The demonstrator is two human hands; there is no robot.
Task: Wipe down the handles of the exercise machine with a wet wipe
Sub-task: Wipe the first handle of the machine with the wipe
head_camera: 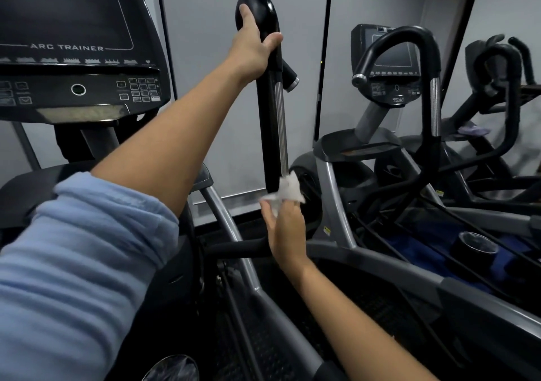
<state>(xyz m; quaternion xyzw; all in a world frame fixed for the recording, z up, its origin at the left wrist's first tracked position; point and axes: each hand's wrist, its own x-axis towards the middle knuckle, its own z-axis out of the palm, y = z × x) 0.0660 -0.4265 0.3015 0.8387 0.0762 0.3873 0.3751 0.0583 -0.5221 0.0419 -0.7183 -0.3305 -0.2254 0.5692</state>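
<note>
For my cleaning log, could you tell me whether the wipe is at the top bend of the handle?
No, the right hand holds the wipe at the handle's lower end.

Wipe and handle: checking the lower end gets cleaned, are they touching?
Touching. The head view shows the wipe, held by the right hand, pressed against the bottom of the handle.

Grey wall panels (pixel 202 58) run behind the equipment, divided by dark vertical strips (pixel 323 55). A pale baseboard (pixel 231 202) meets a dark floor (pixel 251 228). To the right, a second trainer (pixel 389 67) with a dark console screen stands close alongside, and a third machine (pixel 497 67) sits beyond it. Blue flooring (pixel 433 249) shows beneath their frames. Lighting is dim and even.
</note>
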